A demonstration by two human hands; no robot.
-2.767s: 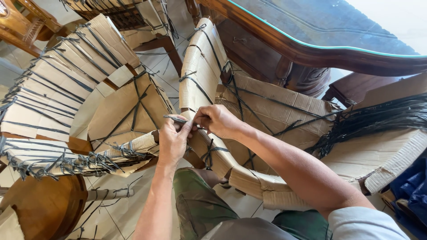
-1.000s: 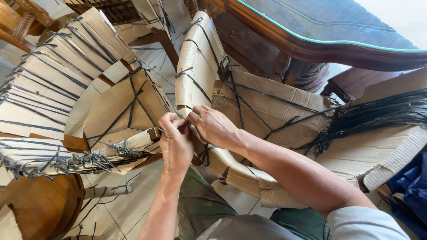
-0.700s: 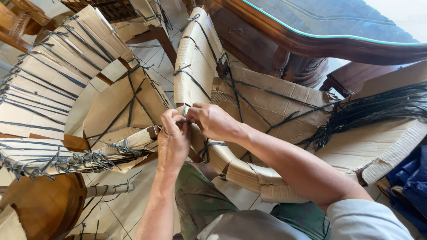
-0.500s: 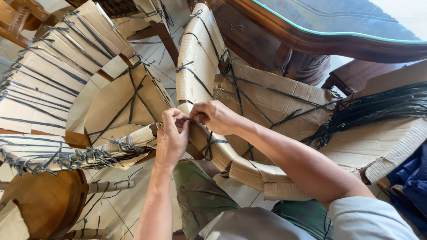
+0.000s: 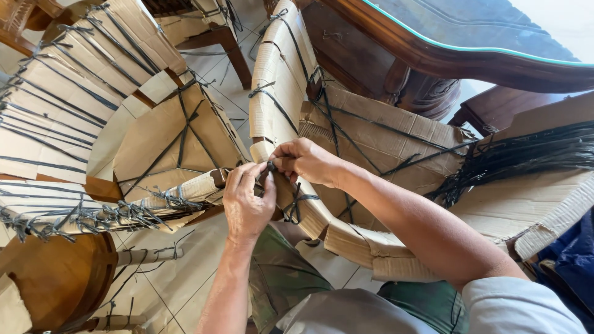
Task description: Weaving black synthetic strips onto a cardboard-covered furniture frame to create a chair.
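Right at the middle, both hands meet on a dark plastic strap (image 5: 270, 168) where it crosses the edge of a curved, cardboard-wrapped furniture piece (image 5: 278, 93). The left hand (image 5: 247, 201) has its grip closed, fingers curled down over the strap and the cardboard edge beneath it; the right hand (image 5: 306, 161) pinches the same strap from the far side, thumb and fingertips pressed together on it. A knotted strap end (image 5: 294, 207) hangs just below the hands. Brown corrugated cardboard covers the neighbouring pieces too: a ribbed panel (image 5: 68, 93) at the left crossed by many parallel dark straps, and a flat sheet (image 5: 383, 139) behind the right forearm. A loose bundle of black straps (image 5: 526, 154) lies on cardboard at the right. Behind stands a dark wooden table (image 5: 445, 43) with a glass top. Pale floor tiles (image 5: 179, 291) show below, beside the person's green trousers (image 5: 281, 278).
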